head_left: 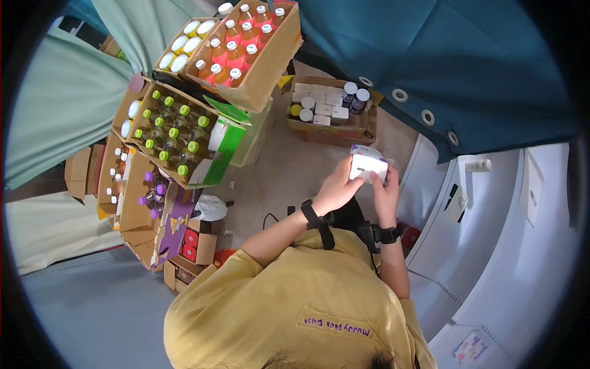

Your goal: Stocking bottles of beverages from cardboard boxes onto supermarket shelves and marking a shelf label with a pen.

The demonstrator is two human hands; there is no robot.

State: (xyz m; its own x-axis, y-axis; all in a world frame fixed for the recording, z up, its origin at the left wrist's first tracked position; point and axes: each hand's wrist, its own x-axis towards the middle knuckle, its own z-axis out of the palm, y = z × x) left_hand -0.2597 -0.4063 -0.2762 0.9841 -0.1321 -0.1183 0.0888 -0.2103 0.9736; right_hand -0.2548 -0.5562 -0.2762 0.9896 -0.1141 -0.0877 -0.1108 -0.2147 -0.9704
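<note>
**Both hands hold a small white box above the floor**

Just right of the frame's centre, the left hand (337, 187) and the right hand (386, 192) grip a small white box (367, 165) between them, fingers curled around its sides. Each wrist wears a black strap. The person's yellow shirt (289, 307) fills the lower middle of the frame.

Above the box, in the upper middle, an open cardboard carton (335, 130) sits on the floor holding more white boxes and two dark jars with white lids. In the upper left, stacked cartons hold bottles: orange bottles with white caps (236, 46) at the top and bottles with green caps (175, 132) below them. Further left and lower, a carton holds purple-capped bottles (150, 190). A teal cloth (442, 67) hangs across the upper right.
</note>
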